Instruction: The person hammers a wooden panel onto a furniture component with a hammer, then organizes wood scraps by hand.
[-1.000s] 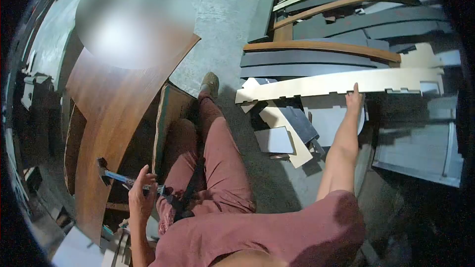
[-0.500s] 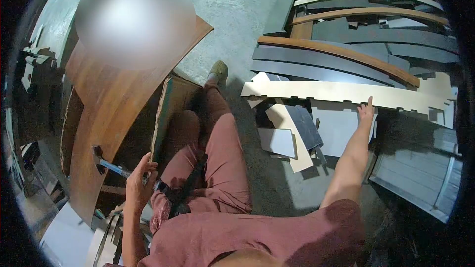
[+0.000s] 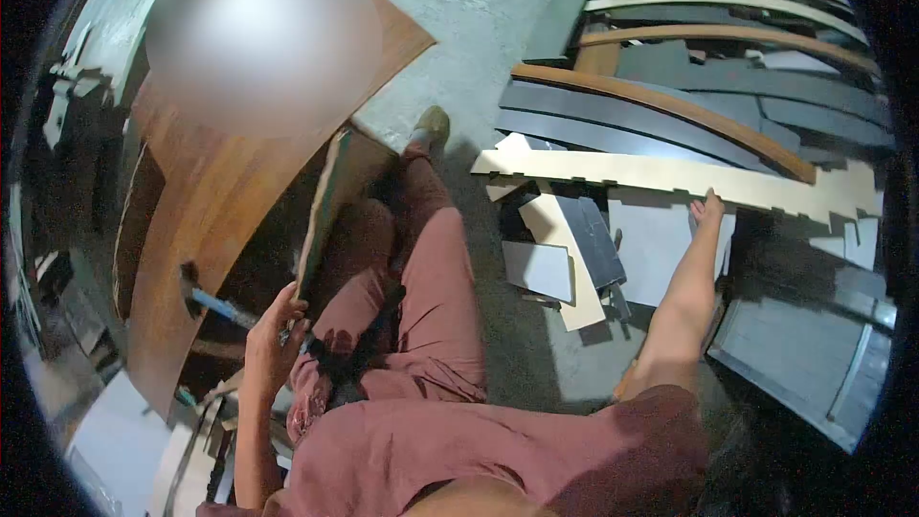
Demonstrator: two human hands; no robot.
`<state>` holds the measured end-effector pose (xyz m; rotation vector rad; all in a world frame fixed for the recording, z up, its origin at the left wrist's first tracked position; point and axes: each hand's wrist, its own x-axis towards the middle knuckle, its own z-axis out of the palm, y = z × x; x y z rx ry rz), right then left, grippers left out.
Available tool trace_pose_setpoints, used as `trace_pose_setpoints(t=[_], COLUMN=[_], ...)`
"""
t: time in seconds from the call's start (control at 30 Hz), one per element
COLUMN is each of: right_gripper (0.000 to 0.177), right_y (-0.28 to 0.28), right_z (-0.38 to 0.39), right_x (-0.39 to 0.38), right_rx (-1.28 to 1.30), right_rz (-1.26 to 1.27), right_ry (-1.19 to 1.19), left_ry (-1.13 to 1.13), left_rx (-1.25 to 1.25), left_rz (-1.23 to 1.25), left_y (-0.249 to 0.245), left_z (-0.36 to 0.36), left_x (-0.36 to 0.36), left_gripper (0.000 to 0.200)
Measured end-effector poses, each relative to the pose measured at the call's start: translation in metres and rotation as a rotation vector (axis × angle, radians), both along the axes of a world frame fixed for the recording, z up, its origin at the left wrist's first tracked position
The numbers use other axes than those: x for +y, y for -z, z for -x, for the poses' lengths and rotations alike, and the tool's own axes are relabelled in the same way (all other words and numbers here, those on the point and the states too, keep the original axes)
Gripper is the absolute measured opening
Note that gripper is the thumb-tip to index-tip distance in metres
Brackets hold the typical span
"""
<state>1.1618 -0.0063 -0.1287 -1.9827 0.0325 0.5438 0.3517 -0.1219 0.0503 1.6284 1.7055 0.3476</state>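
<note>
My left hand (image 3: 276, 335) is closed round a hammer (image 3: 222, 307) with a blue shaft, beside my left thigh. Its head, blurred, lies over the brown wood-grain panel (image 3: 206, 220). A dark panel with a pale, rough edge (image 3: 319, 206) stands between my fingers and my foot. Over on the right, my right hand (image 3: 706, 212) reaches to the lower edge of a long cream board (image 3: 613, 168) with notches along it. Thumb and fingers are apart there; the thumb tip meets the edge and the other fingertips show just below it.
Curved grey and brown strips (image 3: 661, 107) are piled at the upper right. Under the cream board lie a small white panel (image 3: 538, 268), a dark block (image 3: 589, 239) and a larger white panel (image 3: 651, 258). A grey metal-framed panel (image 3: 799, 354) lies right; offcuts (image 3: 206, 450) are lower left.
The view has shifted slightly. My right thumb has drawn back from the cream board's face to its edge, and more of the fingers shows. The left hand still holds the hammer.
</note>
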Motion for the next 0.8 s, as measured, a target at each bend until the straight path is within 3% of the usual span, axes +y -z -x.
trace_pose_setpoints(t=[0.03, 0.1, 0.13, 0.3, 0.37, 0.43, 0.47, 0.57, 0.6, 0.67, 0.73, 0.8], right_gripper=[0.065, 0.060, 0.060, 0.057, 0.055, 0.048, 0.045, 0.042, 0.041, 0.041, 0.038, 0.038], right_y=[0.025, 0.058, 0.066, 0.097, 0.075, 0.055, 0.008, -0.009, -0.046, -0.091, -0.119, -0.156], right_z=[-0.025, -0.042, -0.045, 0.004, 0.104, 0.193, 0.273, 0.390, 0.457, 0.554, 0.640, 0.721], right_x=[-0.006, -0.006, -0.005, -0.008, -0.006, -0.001, -0.006, 0.000, -0.006, -0.021, -0.041, -0.069], right_rx=[0.033, 0.026, -0.042, -0.796, -0.908, -0.860, -0.843, -0.884, -0.661, -0.666, -0.293, -0.373], right_rz=[-0.011, 0.012, 0.055, 0.327, 0.312, 0.198, 0.213, -0.118, -0.245, -0.295, -0.377, -0.378], right_ry=[-0.076, -0.198, -0.260, -0.397, -0.485, -0.693, -0.786, -1.031, -1.078, -1.323, -1.529, -1.841], left_ry=[-0.004, -0.032, -0.012, 0.025, 0.036, 0.005, -0.008, -0.065, -0.072, -0.119, -0.182, -0.247], left_rx=[-0.018, 0.043, -0.039, -0.141, -0.094, -0.082, -0.083, -0.106, -0.104, -0.082, -0.058, -0.008], left_rz=[0.026, 0.083, 0.035, -0.102, -0.229, -0.256, -0.264, -0.248, -0.266, -0.371, -0.409, -0.378], left_y=[0.001, -0.001, 0.001, 0.002, 0.010, 0.011, 0.012, 0.021, 0.026, 0.039, 0.050, 0.053], left_z=[0.002, 0.005, 0.008, 0.034, 0.045, 0.052, 0.060, 0.082, 0.091, 0.107, 0.126, 0.150], left_x=[-0.001, -0.005, -0.008, -0.031, -0.043, -0.053, -0.059, -0.075, -0.080, -0.090, -0.102, -0.118], left_gripper=[0.054, 0.058, 0.060, 0.054, 0.052, 0.050, 0.050, 0.046, 0.044, 0.036, 0.034, 0.031])
